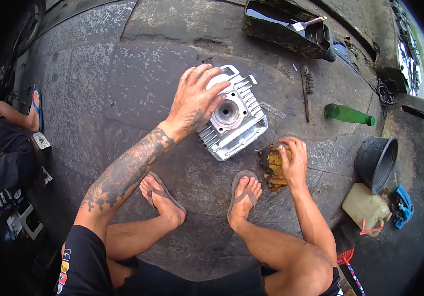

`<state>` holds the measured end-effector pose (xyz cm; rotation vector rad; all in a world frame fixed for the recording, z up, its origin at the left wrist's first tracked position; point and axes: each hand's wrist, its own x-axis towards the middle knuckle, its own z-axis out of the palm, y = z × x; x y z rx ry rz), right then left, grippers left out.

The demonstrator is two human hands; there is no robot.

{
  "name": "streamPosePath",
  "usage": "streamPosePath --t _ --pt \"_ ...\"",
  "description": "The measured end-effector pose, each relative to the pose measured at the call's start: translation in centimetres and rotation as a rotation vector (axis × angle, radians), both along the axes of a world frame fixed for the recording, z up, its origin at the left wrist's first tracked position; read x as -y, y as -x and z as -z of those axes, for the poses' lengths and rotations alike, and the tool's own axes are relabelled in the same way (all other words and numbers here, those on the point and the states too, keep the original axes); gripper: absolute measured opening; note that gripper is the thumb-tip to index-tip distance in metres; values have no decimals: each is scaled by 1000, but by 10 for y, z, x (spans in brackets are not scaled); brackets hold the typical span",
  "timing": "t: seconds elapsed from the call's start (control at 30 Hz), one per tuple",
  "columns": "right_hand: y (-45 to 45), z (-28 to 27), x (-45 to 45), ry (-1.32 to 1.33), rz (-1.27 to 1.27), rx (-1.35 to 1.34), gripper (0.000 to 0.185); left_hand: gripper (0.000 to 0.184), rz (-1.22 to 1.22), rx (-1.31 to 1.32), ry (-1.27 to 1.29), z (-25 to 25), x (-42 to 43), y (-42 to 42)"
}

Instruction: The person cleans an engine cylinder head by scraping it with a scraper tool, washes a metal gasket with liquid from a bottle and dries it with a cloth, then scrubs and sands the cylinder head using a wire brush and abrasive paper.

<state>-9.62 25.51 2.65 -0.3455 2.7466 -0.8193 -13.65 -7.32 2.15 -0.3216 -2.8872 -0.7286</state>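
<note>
Metal casting (241, 135) with cooling fins sits on the stone floor (197, 256) at centre frame, its round opening facing up. Left hand (197, 93) lies over its upper left edge, fingers spread apart and lightly bent against the metal. Right hand (296, 160), right of centre, is half curled beside a crumpled yellow-brown cloth (275, 170); whether its fingers have hold of the cloth, I cannot tell. 2 sandalled feet (244, 197) stand below the casting. Right of it lie a wire brush (306, 96) and a green bottle (347, 114).
</note>
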Motion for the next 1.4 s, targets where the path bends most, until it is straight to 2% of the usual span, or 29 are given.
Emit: streamPosePath --t 0.03,0.2,0.23,0.3,0.33,0.37,0.43,0.5,0.53,0.63,0.7,0.77,1.03,1.1,1.13,1.17,1.23,1.27,1.3,1.37,1.4 --pt "7 5 0 3 5 -14 17 30 -3 -19 -15 1 1 5" --pt "42 53 3 91 44 -224 16 32 -437 94 -416 21 27 18" --pt "48 62 6 75 79 -257 17 32 -433 83 -411 22 27 18" --pt "55 72 12 106 87 -290 17 33 -499 230 -515 21 28 18" --pt "60 75 18 152 122 -304 16 34 -469 248 -521 19 25 16" --pt "63 78 23 196 160 -314 16 32 -412 191 -392 22 26 13" --pt "59 68 34 239 196 -290 15 33 -390 209 -331 8 19 7" --pt "53 57 44 353 161 -243 15 36 -386 223 -355 8 17 -1" --pt "49 49 46 291 85 -256 17 39 -391 227 -384 10 16 -3" --pt "50 61 36 210 151 -295 22 42 -550 324 -488 28 17 -8" --pt "47 82 23 133 171 -289 27 44 -566 344 -528 35 17 -11" --pt "40 91 17 16 105 -269 31 44 -614 352 -579 38 16 -12" --pt "46 96 11 -33 51 -287 21 43 -641 371 -615 38 15 -14" --pt "51 91 10 293 332 -9 15 44 -644 389 -636 33 14 -12" --pt "51 86 10 448 419 -95 10 44 -665 438 -592 29 13 -12" --pt "47 81 10 651 537 17 14 45 -689 486 -549 28 12 -13" --pt "35 39 34 822 449 180 24 46 -715 465 -565 34 11 -17" --pt "31 23 47 721 357 169 31 46 -734 435 -605 38 10 -18" --pt "29 17 59 648 295 155 28 45 -751 396 -646 41 9 -18" --pt "39 15 73 408 10 -30 25 45 -782 316 -659 44 5 -18" --pt "42 16 78 402 8 -32 25 44 -790 328 -662 43 4 -18"
